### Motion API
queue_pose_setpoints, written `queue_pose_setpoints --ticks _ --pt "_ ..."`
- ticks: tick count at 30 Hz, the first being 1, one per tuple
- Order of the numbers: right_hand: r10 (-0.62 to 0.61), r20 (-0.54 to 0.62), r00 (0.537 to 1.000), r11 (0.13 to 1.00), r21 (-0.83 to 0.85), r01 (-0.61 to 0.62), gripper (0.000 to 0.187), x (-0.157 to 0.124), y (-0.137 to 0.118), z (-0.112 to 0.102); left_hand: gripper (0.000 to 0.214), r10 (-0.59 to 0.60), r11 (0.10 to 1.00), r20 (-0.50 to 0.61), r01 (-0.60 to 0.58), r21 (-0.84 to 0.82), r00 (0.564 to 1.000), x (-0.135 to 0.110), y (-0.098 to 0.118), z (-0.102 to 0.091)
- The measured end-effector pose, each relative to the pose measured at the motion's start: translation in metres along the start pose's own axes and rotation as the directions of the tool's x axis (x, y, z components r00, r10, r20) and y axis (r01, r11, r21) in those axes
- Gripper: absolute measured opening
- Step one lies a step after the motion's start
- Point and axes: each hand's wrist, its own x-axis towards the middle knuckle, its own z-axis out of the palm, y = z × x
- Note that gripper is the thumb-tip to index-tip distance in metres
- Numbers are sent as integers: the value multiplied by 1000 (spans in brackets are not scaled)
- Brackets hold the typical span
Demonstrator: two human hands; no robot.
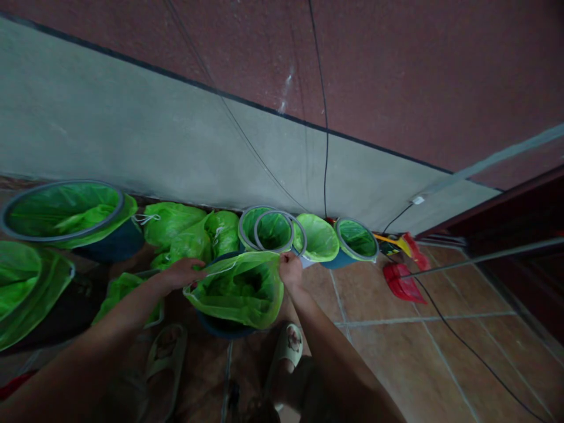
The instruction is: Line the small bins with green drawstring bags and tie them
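Between my hands a green plastic trash bag (264, 314) spreads with its mouth wide, over a dark blue bin (224, 331) on the floor. My left hand (187, 273) pinches the bag's left rim, where a white drawstring runs along the edge. Closed on the right rim is my right hand (291, 269). Crumpled green plastic shows inside the bag; the bottom is too dark to make out. Just behind the left hand lie tied green bags (180, 226) with white strings. Two grey rings (274, 212) sit on lined bins behind the right hand.
A large lined bin (110, 238) stands at the left, with another green-lined bin (44, 294) nearer. Along the wall to the right is a lined bin (356, 239). A red dustpan (403, 283), a broom (414, 251) and a black cable (458, 338) lie further right.
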Motion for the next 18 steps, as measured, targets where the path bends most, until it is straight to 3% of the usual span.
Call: queue_pose_setpoints --ticks 7,14,18 --pt "0 82 997 999 -35 3 30 0 -3 0 57 66 996 -6 -65 67 998 -6 7 -9" --pt "-28 214 976 994 -96 50 33 -4 -2 -1 40 120 949 78 -137 285 990 -10 10 -17" --pt "-48 272 961 982 -165 96 40 -8 -1 1 24 105 855 141 -162 493 984 -12 12 -15"
